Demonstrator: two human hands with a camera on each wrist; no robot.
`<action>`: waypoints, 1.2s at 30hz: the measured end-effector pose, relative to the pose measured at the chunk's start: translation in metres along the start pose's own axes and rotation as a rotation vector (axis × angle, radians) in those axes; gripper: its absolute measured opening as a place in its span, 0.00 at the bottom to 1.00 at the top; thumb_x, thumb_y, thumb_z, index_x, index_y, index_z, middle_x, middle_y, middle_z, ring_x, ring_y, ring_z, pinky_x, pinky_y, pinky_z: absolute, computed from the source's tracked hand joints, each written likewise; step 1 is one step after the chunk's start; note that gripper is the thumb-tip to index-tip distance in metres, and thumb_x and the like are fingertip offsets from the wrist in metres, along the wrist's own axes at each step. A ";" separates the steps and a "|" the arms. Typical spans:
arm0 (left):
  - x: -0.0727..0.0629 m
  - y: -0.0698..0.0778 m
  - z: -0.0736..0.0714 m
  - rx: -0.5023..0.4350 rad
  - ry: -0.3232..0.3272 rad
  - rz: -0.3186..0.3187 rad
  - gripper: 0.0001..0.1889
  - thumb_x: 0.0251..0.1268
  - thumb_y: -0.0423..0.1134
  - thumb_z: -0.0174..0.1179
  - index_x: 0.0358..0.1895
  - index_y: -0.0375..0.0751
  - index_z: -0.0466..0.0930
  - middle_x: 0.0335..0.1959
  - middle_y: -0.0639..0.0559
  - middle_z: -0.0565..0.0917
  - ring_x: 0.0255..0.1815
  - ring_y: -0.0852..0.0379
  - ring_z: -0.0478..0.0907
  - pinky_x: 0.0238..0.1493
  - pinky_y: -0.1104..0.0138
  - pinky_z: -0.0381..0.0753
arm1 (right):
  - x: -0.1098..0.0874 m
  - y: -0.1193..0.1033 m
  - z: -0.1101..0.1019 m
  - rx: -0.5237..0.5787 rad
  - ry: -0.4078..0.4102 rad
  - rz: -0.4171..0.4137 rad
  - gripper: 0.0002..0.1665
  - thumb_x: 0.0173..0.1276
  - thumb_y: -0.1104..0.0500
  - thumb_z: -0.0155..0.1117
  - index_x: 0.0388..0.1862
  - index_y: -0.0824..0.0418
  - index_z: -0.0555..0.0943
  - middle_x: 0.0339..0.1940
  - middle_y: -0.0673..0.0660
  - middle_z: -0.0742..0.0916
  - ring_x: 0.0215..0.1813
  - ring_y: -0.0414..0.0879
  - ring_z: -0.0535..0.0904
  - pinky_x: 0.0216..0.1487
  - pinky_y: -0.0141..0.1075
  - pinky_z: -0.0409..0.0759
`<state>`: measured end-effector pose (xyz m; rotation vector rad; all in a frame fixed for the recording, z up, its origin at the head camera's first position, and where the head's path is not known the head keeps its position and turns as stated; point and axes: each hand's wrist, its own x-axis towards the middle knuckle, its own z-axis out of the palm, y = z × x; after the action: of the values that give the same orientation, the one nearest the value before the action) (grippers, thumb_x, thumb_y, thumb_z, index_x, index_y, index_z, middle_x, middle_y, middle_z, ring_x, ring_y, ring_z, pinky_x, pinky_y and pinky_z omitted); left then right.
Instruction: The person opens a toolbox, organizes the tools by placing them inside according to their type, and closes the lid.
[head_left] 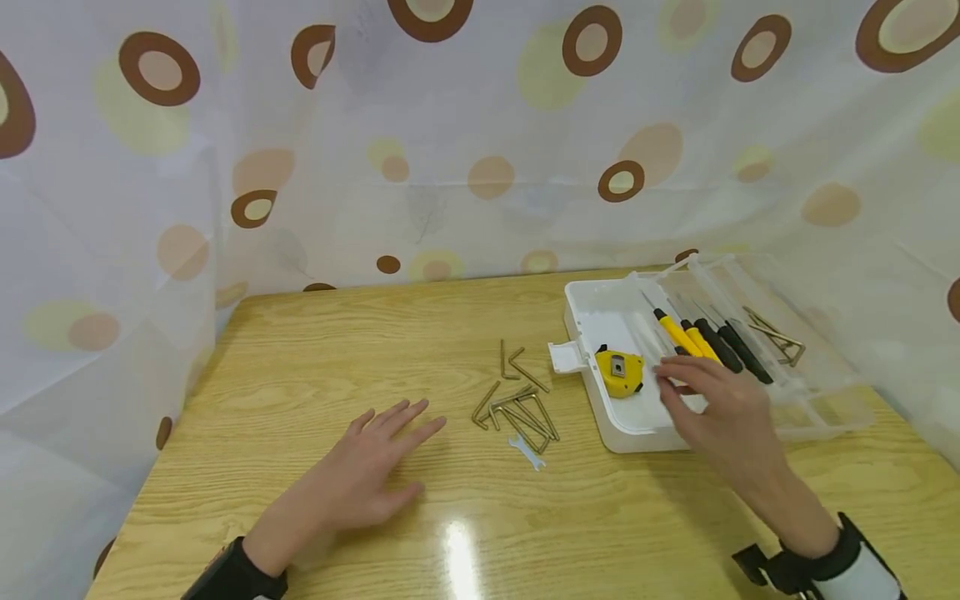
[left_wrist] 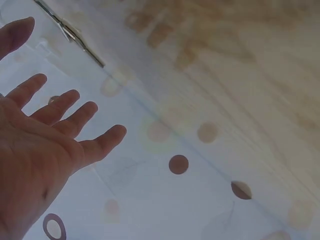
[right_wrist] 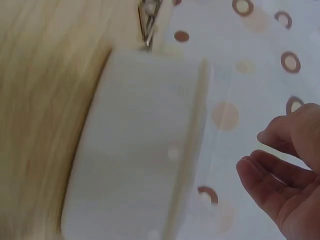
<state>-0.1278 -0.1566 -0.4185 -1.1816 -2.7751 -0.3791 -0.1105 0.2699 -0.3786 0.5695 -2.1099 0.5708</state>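
My right hand (head_left: 723, 412) hovers over the right part of an open white plastic box (head_left: 600, 417), fingers loosely bent. A gap shows between thumb and fingertips in the right wrist view, with nothing held in it. In the box lies a yellow tape measure (head_left: 619, 372). Beyond the fingers, yellow screwdrivers (head_left: 677, 332) and black screwdrivers (head_left: 746, 352) lie in its clear compartmented section. My left hand (head_left: 367, 471) is held over the table with fingers spread, holding nothing. Just right of it are several brass-coloured hex keys (head_left: 525, 417) and a small open-end wrench (head_left: 527, 452).
More hex keys (head_left: 780, 337) lie in the far right clear compartment (head_left: 817, 367). A white latch (head_left: 567, 357) sticks out from the box's left side. The wooden table (head_left: 337, 358) ends at a spotted curtain (head_left: 450, 125) behind and at both sides.
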 end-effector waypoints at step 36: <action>-0.017 -0.021 -0.012 0.041 0.039 -0.133 0.38 0.64 0.50 0.69 0.77 0.52 0.67 0.78 0.41 0.68 0.78 0.36 0.66 0.64 0.31 0.70 | -0.009 -0.068 0.061 0.075 -0.990 0.014 0.11 0.52 0.68 0.74 0.25 0.50 0.87 0.32 0.45 0.79 0.34 0.37 0.72 0.34 0.29 0.73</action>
<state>-0.1315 -0.1854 -0.4142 -0.9742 -2.8215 -0.3508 -0.1038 0.1819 -0.4055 1.0245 -3.0172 0.4047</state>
